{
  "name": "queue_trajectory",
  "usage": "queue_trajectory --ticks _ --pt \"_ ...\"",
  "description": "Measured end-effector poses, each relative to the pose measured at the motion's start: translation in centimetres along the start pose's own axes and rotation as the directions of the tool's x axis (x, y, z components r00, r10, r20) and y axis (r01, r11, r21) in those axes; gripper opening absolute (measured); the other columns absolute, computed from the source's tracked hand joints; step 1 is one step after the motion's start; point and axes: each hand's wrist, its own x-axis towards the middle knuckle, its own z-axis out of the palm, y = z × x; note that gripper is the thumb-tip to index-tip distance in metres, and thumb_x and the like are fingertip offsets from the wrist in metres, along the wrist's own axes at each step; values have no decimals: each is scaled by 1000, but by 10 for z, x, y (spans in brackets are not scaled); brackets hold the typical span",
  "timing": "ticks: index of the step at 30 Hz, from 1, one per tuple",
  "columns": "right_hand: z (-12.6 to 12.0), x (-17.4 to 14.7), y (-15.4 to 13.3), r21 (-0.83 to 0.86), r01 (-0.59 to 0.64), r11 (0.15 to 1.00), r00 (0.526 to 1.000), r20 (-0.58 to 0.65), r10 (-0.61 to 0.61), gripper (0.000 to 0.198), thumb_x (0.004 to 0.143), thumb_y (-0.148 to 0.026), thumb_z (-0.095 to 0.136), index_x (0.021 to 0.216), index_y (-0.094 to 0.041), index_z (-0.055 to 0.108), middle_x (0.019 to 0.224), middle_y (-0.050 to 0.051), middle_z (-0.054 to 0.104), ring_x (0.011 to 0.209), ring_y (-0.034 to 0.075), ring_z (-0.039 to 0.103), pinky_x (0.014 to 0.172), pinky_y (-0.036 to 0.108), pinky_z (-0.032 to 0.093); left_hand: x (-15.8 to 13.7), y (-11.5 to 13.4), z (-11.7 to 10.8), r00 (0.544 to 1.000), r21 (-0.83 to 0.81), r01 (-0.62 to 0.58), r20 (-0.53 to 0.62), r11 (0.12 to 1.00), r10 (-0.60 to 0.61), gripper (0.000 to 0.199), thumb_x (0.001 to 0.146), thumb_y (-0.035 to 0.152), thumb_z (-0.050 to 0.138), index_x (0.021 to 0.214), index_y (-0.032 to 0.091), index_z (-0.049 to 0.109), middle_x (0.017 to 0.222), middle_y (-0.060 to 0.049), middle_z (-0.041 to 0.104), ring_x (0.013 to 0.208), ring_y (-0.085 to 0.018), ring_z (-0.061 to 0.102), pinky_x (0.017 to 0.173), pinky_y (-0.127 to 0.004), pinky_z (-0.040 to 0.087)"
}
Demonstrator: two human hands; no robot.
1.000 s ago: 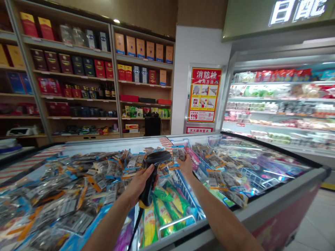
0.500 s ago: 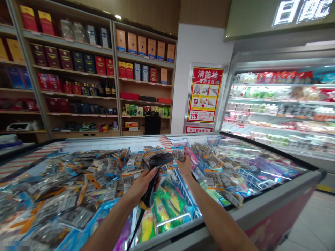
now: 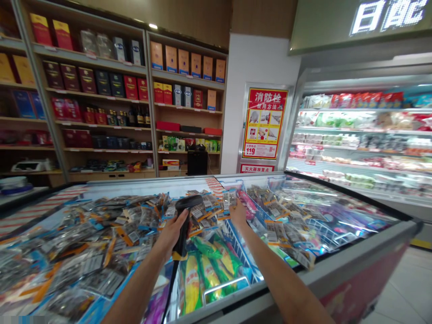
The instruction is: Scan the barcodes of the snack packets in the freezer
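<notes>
My left hand [image 3: 174,231] is wrapped round the handle of a black barcode scanner [image 3: 184,225], with its head pointing right and its cable hanging down. A little to the right, my right hand [image 3: 239,213] pinches a small clear snack packet [image 3: 229,199] with a blue edge, over the blue wire basket. Many similar packets [image 3: 131,220] with orange and blue edges lie heaped to the left of the scanner. Below the hands are green and yellow packs [image 3: 211,270] inside the chest freezer. More packets [image 3: 286,225] rest on the right side, by my right forearm.
The freezer's front rim [image 3: 243,303] runs under my forearms. A pink pack [image 3: 248,204] lies beside my right hand. Behind stand wooden shelves [image 3: 189,110] of boxed goods, a red poster [image 3: 265,123] and a lit refrigerated display [image 3: 364,130].
My left hand has drawn the scanner to the left, away from the packet. My right hand stays almost in place, still pinching the packet.
</notes>
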Motion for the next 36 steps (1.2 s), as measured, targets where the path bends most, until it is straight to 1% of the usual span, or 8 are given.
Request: queue_trajectory --ticks 4,7,11,14,17,24,29,36 --pt "8 4 -10 -185 -7 983 992 119 29 33 74 -25 42 104 -16 51 105 11 57 100 24 50 82 37 37 -4 2 5 999 12 14 -40 1000 -14 39 61 53 56 56 14 52 46 2 51 40 -8 47 39 -19 36" --pt "18 0 -24 -191 4 982 981 193 33 31 77 -28 37 102 -17 51 106 12 56 103 26 48 85 43 33 -6 2 6 999 10 12 -43 1000 -12 39 61 52 56 56 14 52 46 1 52 40 -8 47 39 -19 37" --pt "24 -2 -32 -154 -26 988 986 159 50 34 81 -25 27 103 -13 51 107 15 55 102 25 49 84 43 34 -4 1 5 1000 46 23 -16 999 -22 40 61 54 55 57 14 52 48 0 54 40 -9 48 40 -20 38" --pt "5 3 -20 -158 -43 986 990 123 63 34 81 -27 29 106 -15 49 108 13 54 102 23 49 82 37 36 -3 0 5 999 61 44 -2 997 -44 39 60 54 55 57 15 52 48 0 54 39 -9 48 39 -20 37" --pt "-37 6 7 -213 2 977 998 60 11 33 75 -30 41 105 -18 51 108 11 55 104 23 47 84 35 34 -3 -1 7 999 60 40 29 997 -42 39 60 54 56 57 15 51 48 1 53 39 -9 47 40 -20 37" --pt "-132 -19 69 -522 -129 843 991 -49 121 53 66 -48 50 108 -15 51 121 17 44 114 34 34 87 53 25 -6 -9 18 992 99 26 123 995 -38 40 61 54 54 60 15 52 50 0 54 41 -9 47 41 -21 37" --pt "-139 -38 86 -620 -126 775 982 32 185 61 57 -61 53 96 -14 58 122 19 42 118 37 26 88 58 17 -14 -11 30 983 118 10 183 993 -32 40 60 54 55 58 15 51 51 -1 55 42 -10 48 43 -22 38" --pt "-127 -26 75 -532 -91 842 995 -14 99 52 65 -35 58 113 -20 47 98 12 59 102 29 48 84 46 30 -18 -10 32 982 93 26 184 995 -43 39 61 53 57 58 15 51 49 0 54 41 -9 47 42 -21 37"
